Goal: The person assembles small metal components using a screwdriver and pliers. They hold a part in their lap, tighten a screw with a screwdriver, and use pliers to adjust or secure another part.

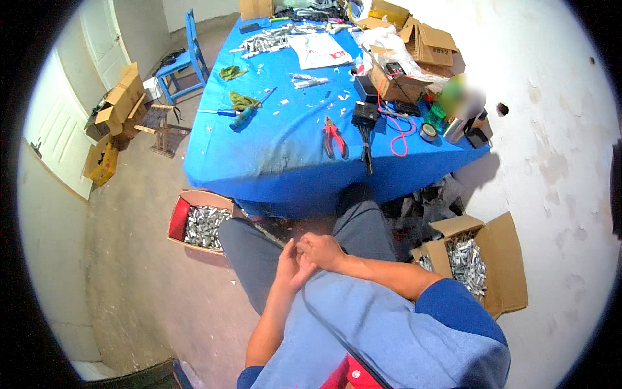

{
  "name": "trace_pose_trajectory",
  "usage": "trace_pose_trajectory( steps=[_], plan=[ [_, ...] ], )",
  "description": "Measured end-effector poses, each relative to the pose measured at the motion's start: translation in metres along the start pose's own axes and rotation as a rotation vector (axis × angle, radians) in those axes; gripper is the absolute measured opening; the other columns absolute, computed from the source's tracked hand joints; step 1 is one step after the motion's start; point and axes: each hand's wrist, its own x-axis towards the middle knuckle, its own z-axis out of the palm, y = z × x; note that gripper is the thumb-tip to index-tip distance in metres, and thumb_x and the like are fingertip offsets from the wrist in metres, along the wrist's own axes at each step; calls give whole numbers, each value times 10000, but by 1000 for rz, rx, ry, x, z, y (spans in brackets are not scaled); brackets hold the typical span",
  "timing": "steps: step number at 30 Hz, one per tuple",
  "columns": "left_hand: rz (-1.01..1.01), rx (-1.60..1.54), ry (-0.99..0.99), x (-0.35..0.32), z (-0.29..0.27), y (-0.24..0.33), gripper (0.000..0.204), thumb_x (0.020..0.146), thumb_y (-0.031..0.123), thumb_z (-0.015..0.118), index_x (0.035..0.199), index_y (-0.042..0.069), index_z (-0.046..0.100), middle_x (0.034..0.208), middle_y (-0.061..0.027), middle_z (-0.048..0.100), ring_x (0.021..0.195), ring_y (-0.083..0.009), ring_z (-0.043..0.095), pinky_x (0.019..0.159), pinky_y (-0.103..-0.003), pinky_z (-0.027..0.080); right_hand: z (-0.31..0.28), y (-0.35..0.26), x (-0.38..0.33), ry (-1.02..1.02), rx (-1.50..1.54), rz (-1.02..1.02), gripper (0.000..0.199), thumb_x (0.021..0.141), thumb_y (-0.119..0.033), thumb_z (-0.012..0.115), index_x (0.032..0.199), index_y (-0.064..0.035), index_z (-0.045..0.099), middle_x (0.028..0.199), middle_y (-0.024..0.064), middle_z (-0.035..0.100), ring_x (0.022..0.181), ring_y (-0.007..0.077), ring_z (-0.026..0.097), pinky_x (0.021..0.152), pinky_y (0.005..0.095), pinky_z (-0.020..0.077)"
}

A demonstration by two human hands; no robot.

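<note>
Both hands meet low over my lap, between my knees and in front of the table. My left hand (295,267) has its palm turned partly up, its fingers drawn in against the other hand. My right hand (322,251) is curled, knuckles up, with its fingertips pressed into the left palm. Whatever they pinch between them is hidden by the fingers. Left of my knees a box with a red inner wall (178,219) holds many small silvery metal parts (207,227). To the right, an open cardboard box (508,266) contains similar silvery parts (468,262).
On the blue-covered table (285,139) lie red-handled pliers (335,139), screwdrivers (243,117), green gloves (243,100), a black adapter (366,113), a tape roll (428,131) and a heap of metal parts (275,40). A blue chair (184,61) stands beyond its left side.
</note>
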Motion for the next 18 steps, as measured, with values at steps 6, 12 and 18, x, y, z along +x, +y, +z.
trace_pose_trajectory(
  steps=[6, 12, 18],
  plan=[
    [64, 162, 69, -2, 6, 1, 330, 977, 377, 512, 1064, 73, 606, 1046, -88, 671, 974, -232, 656, 879, -365, 540, -4, -13, 7, 48, -231, -285, 169, 829, -144, 590, 946, -45, 660, 914, 154, 682, 835, 333, 661, 725, 409, 538],
    [35, 199, 18, 5, -23, 2, 348, 977, 405, 506, 968, 71, 601, 917, -109, 674, 848, -239, 675, 832, -376, 550, -45, -41, 10, 147, 106, -108, 163, 835, -143, 638, 945, -28, 676, 976, 130, 673, 887, 265, 649, 789, 355, 513],
    [77, 187, 98, -3, -35, 2, 358, 984, 380, 497, 855, 56, 583, 823, -132, 642, 712, -232, 623, 744, -398, 537, -188, -132, 18, 483, 120, -374, 156, 939, -104, 534, 926, -18, 663, 899, 126, 667, 829, 184, 642, 733, 309, 531]
  ],
)
